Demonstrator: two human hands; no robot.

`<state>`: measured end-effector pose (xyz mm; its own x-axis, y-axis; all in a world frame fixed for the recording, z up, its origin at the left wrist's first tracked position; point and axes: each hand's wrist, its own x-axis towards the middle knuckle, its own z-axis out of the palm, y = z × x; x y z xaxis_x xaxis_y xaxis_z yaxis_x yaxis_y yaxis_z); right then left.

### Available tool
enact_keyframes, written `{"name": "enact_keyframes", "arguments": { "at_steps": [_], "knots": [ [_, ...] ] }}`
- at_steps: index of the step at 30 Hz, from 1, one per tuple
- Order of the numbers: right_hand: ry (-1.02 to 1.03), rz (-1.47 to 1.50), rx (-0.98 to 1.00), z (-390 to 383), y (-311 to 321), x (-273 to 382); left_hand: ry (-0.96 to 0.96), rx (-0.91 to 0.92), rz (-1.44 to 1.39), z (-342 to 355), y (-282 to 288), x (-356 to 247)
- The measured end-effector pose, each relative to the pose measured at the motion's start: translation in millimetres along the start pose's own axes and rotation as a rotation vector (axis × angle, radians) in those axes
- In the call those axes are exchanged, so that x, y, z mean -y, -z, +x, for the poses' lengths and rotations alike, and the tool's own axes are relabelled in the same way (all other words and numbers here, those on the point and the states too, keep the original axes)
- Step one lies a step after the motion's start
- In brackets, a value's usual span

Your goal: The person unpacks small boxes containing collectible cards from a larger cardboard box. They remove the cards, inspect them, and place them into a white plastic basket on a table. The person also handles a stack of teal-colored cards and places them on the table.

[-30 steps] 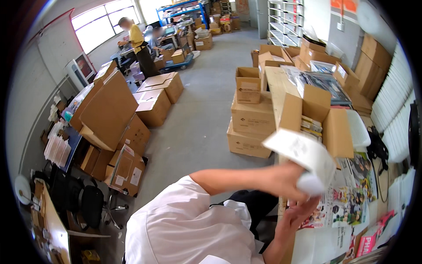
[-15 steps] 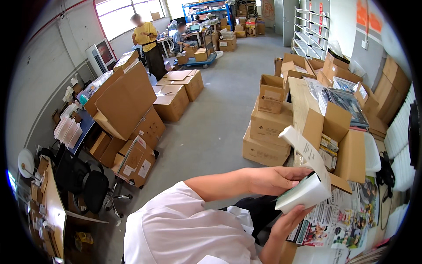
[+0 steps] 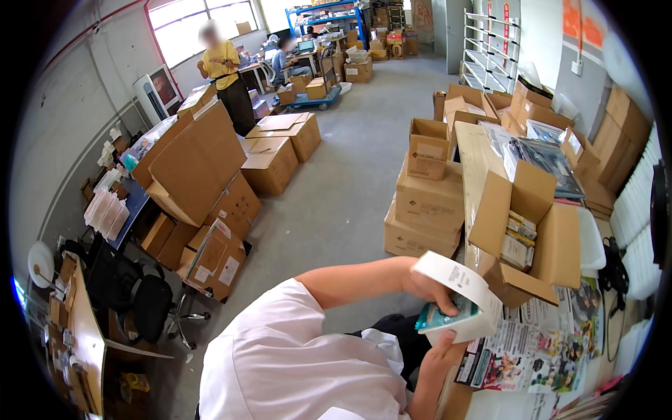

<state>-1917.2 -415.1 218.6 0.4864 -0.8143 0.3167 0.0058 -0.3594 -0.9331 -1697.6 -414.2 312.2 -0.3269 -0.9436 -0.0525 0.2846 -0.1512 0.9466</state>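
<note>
A small white carton [image 3: 470,327] is tilted in front of me, its long printed lid flap [image 3: 455,275] raised and curving to the left. Teal packets [image 3: 435,316] show in its opening. My left hand [image 3: 425,285] reaches in under the flap, thumb pressed on the packets; its other fingers are partly hidden by the flap. From the near side, my right hand [image 3: 439,355] grips the carton's lower edge, thumb up against its wall. Just beyond stands an open cardboard box [image 3: 560,241] with small packed cartons [image 3: 518,241] inside.
Colourful printed sheets [image 3: 539,350] cover the table to my right. Stacked cardboard boxes [image 3: 427,203] stand on the floor beside it. On the left are a black office chair [image 3: 150,301] and more large boxes [image 3: 203,168]. A person in yellow [image 3: 222,63] stands at the far left.
The white carton has moved left and turned, bringing the teal packets into view. Its flap now leans further left. My left hand has gone under the flap, while my right hand still supports the carton.
</note>
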Motion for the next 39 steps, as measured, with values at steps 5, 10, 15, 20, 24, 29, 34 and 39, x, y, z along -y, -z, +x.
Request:
{"name": "enact_keyframes", "arguments": {
  "at_steps": [5,10,15,20,24,29,34,39],
  "knots": [
    [-0.006,-0.014,-0.220,-4,6,-16,-0.026,-0.016,0.089,9,-20,-4],
    [-0.063,0.080,-0.261,-4,11,-7,-0.045,-0.019,0.164,10,-31,4],
    [-0.146,0.218,-0.346,2,5,13,-0.054,-0.179,0.197,3,-46,-3],
    [-0.004,0.209,-0.289,18,6,55,-0.114,-0.228,0.064,-15,-48,-19],
    [0.080,0.179,-0.277,26,6,63,-0.131,-0.288,0.253,-29,-52,-38],
    [0.092,0.134,-0.308,22,3,64,-0.151,-0.364,0.047,-45,-44,-33],
    [-0.069,0.220,-0.460,8,20,37,-0.322,-0.367,-0.626,-66,-11,-14],
    [-0.276,0.616,-0.423,-4,9,38,-0.461,-0.145,-0.851,-61,-13,-40]
  ]
}}
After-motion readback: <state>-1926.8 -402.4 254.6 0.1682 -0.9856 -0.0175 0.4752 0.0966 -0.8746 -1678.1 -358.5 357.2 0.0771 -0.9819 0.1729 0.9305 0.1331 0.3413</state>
